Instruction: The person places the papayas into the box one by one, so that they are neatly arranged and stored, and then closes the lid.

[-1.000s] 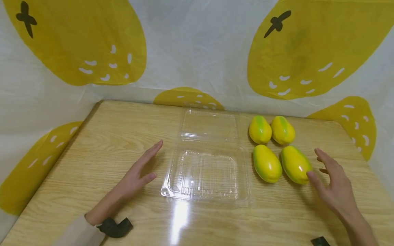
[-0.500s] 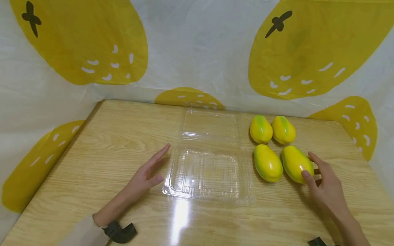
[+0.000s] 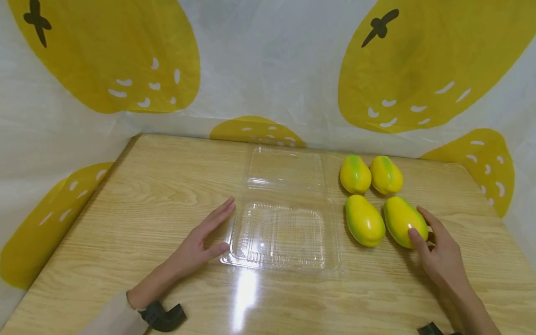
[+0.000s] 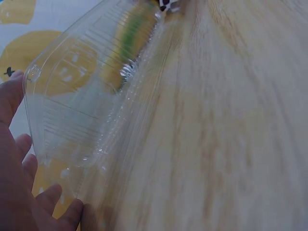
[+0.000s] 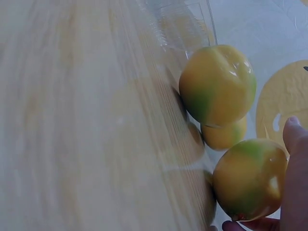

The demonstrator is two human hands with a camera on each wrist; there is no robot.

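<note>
Four fruits (image 3: 364, 221) sit on the desk (image 3: 167, 163), right of the clear container (image 3: 284, 268); I see the right hand (image 3: 444, 258) has moved in, fingers (image 3: 433, 221) now gripping the near right fruit (image 3: 402, 221), seemingly secured but unlifted; the left hand (image 3: 198, 246), fingers extended, has reached the container's edge.

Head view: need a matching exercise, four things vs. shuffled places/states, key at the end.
Things:
1. plastic container
2. left hand
3. right hand
4. backdrop sheet

Places/states:
A. white, printed with yellow fruit shapes
B. at the front-right fruit
C. transparent, lying open
D. by the container's left edge

Pairs: 1-C, 2-D, 3-B, 4-A
</note>
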